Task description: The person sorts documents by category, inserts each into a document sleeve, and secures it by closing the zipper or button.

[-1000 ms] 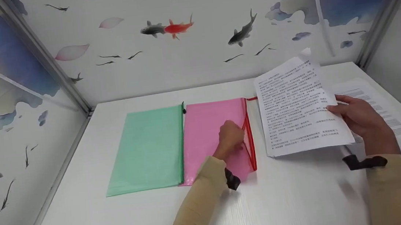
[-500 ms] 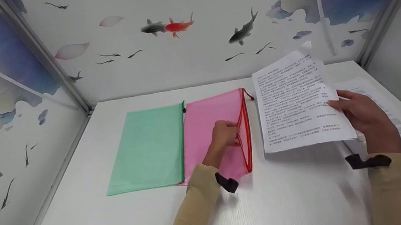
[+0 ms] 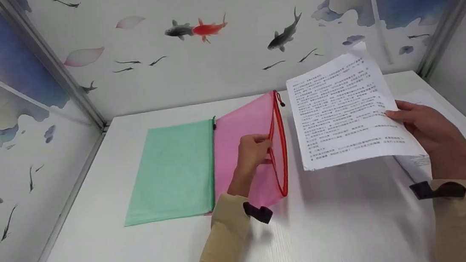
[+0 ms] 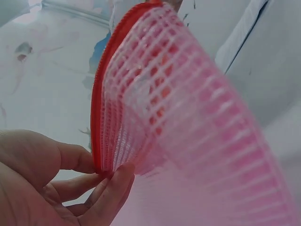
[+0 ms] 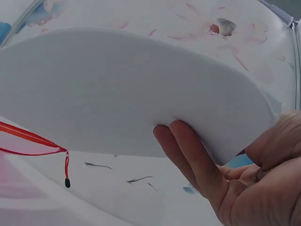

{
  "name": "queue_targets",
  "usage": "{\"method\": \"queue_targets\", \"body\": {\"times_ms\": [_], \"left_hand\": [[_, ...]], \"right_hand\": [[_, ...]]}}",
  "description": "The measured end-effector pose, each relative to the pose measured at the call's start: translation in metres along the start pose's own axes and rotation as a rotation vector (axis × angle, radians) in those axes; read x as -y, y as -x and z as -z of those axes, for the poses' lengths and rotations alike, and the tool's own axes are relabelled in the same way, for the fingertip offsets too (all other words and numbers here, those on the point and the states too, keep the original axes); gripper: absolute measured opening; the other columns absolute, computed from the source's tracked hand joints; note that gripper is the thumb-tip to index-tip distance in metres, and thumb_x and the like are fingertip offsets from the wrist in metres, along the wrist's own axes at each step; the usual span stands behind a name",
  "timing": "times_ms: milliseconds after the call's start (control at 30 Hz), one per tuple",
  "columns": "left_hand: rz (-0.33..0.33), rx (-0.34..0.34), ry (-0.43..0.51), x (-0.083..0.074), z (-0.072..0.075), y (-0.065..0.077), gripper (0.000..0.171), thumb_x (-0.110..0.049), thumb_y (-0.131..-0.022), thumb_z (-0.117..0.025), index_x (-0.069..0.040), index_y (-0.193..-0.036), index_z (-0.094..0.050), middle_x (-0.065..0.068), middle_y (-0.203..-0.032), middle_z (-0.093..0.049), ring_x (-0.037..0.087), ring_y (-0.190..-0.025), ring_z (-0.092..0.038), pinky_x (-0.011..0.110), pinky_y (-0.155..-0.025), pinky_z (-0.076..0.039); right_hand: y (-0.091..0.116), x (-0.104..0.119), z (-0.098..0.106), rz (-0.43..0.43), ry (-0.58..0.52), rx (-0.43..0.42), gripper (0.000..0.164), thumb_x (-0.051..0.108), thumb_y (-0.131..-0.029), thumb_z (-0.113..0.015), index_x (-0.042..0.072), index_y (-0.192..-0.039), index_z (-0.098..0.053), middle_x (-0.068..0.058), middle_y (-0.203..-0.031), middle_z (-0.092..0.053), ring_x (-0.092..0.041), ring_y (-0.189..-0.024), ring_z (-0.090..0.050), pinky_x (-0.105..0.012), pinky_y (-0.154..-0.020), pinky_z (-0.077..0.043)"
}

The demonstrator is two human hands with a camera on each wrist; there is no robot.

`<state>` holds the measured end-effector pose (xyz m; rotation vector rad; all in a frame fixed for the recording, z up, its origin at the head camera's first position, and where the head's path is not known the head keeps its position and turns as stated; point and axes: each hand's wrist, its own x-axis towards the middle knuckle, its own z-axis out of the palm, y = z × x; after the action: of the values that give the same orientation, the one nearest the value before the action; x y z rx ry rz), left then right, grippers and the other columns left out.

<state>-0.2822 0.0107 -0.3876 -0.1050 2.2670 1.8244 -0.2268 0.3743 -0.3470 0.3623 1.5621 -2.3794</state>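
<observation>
A pink zipper pouch point(image 3: 241, 126) with red zip edging has its right side raised off the table and its mouth gaping. My left hand point(image 3: 252, 152) pinches one red edge of that mouth; in the left wrist view the thumb and fingers point(image 4: 117, 188) grip the zip strip and mesh. To the right, my right hand point(image 3: 429, 129) holds printed sheets of paper point(image 3: 342, 116) by their right edge, lifted above the table. Two fingers point(image 5: 193, 146) lie against the blank underside in the right wrist view. A small gap separates the paper's left edge from the pouch mouth.
A green zipper pouch point(image 3: 172, 171) lies flat left of the pink one, whose left edge it meets. More printed paper point(image 3: 437, 162) lies on the white table point(image 3: 332, 232) at the right, partly hidden by the right hand. Decorated panels point(image 3: 227, 71) stand at the back and sides.
My left hand has drawn the pink pouch's edge up and to the left, and its mouth has spread wider. The sheets have risen slightly, their left edge now nearer the pouch.
</observation>
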Motion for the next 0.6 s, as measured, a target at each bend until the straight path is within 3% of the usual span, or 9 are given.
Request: {"method": "queue_targets", "body": {"times_ms": [233, 600], "left_hand": [[-0.025, 0.012, 0.014, -0.007, 0.005, -0.005, 0.026, -0.01, -0.096, -0.063, -0.003, -0.12, -0.072, 0.011, -0.101, -0.069, 0.019, -0.082, -0.066, 0.033, -0.066, -0.063], [-0.045, 0.003, 0.009, -0.014, -0.007, -0.021, 0.026, -0.011, -0.097, -0.064, -0.005, -0.12, -0.072, 0.011, -0.102, -0.071, 0.02, -0.082, -0.068, 0.031, -0.065, -0.063]], "right_hand": [[0.002, -0.002, -0.006, 0.006, -0.005, 0.053, 0.029, 0.017, -0.101, -0.059, 0.027, -0.128, -0.062, 0.0, -0.116, -0.074, -0.018, -0.099, -0.074, -0.031, -0.08, -0.062], [0.005, 0.0, -0.008, 0.033, 0.024, 0.033, 0.034, 0.017, -0.101, -0.06, 0.027, -0.133, -0.057, -0.001, -0.118, -0.073, -0.019, -0.1, -0.073, -0.032, -0.082, -0.062]]}}
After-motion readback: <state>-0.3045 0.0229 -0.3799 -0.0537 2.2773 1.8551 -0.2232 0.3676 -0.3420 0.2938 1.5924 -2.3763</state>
